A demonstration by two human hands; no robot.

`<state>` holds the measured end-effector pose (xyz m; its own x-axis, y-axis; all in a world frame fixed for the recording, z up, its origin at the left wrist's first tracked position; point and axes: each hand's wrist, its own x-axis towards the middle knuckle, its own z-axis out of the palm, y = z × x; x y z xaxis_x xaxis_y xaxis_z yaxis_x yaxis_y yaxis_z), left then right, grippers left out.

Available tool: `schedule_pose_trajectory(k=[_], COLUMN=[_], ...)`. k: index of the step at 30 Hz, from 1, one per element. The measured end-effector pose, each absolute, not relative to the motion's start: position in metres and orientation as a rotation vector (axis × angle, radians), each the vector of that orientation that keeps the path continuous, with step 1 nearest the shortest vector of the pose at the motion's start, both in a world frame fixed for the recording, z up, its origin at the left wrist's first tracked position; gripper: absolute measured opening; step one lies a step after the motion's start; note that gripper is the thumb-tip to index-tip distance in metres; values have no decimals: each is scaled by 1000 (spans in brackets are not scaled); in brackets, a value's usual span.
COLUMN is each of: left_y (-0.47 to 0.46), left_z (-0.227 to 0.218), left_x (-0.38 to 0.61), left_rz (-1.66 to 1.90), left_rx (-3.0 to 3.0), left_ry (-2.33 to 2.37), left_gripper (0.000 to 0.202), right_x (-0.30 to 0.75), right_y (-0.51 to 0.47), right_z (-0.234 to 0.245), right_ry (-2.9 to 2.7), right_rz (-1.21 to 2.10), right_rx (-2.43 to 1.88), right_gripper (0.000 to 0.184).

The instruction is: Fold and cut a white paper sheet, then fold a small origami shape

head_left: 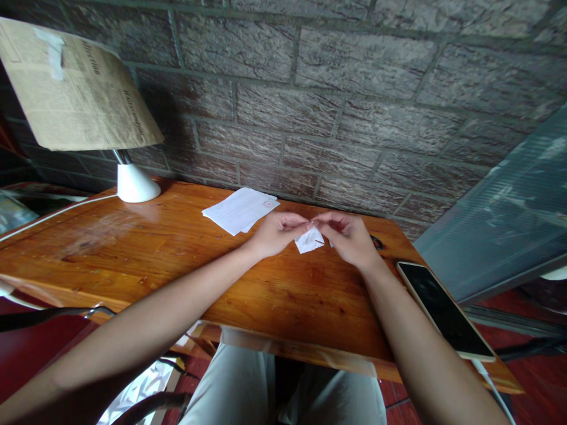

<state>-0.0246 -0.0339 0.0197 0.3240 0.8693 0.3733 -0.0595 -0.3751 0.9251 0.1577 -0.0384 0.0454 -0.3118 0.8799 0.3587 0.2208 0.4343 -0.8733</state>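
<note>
both hands — left hand (277,232), right hand (348,236) — pinch folded paper (310,241) mid-desk (177,254), bare wood around.

Soft, even daylight with glare on the glossy table (133,248); sharp at centre, edges bent by wide-angle distortion.

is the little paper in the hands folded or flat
Folded: the small white paper shows creased, angled flaps, pinched between the left hand and right hand just above the wooden table.
</note>
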Motion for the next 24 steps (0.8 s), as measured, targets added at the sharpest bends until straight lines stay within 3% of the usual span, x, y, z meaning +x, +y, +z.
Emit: schedule_pose_trajectory(k=[7, 17, 24], left_y=[-34, -35, -35], left_z=[20, 21, 20], left_x=[-24, -24, -24], left_rz=[1137, 1144, 1139], left_rx=[1548, 1461, 1478], left_ry=[706, 727, 723], left_gripper=[32, 32, 33], right_x=[157, 160, 158], right_y=[-39, -43, -39], right_z=[44, 54, 46], right_ry=[-1747, -1745, -1774], right_rz=[833, 1001, 873], right_rx=[-967, -985, -948], right_gripper=[28, 31, 30])
